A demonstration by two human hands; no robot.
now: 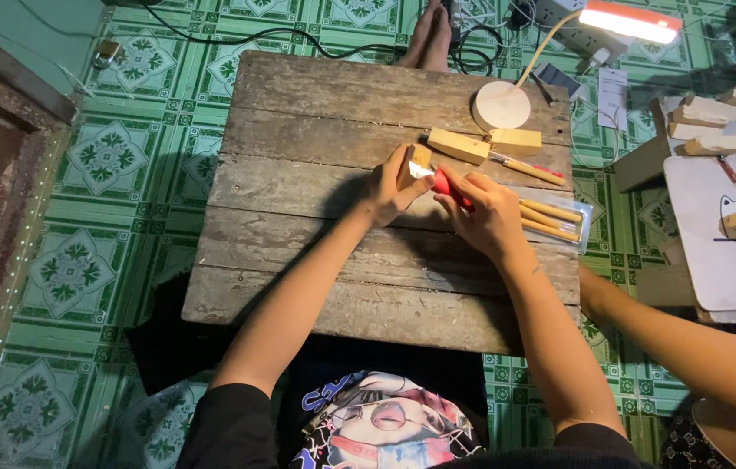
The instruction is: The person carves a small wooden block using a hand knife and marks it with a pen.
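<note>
My left hand point(389, 187) grips a small pale wooden block point(418, 159) over the worn plank table point(298, 260). My right hand point(489, 213) is closed on a red-handled carving knife point(448, 185), its short blade point(421, 172) laid against the block's near side. Both hands meet just right of the table's centre.
Two larger wooden blocks point(459, 146) and a round-based desk lamp point(501, 106) sit at the table's far right. Several wood-handled tools point(550, 219) lie in a clear pouch by my right hand. Another person's arm point(689, 347) reaches in at the right. A white board with wood pieces point(724, 252) stands right.
</note>
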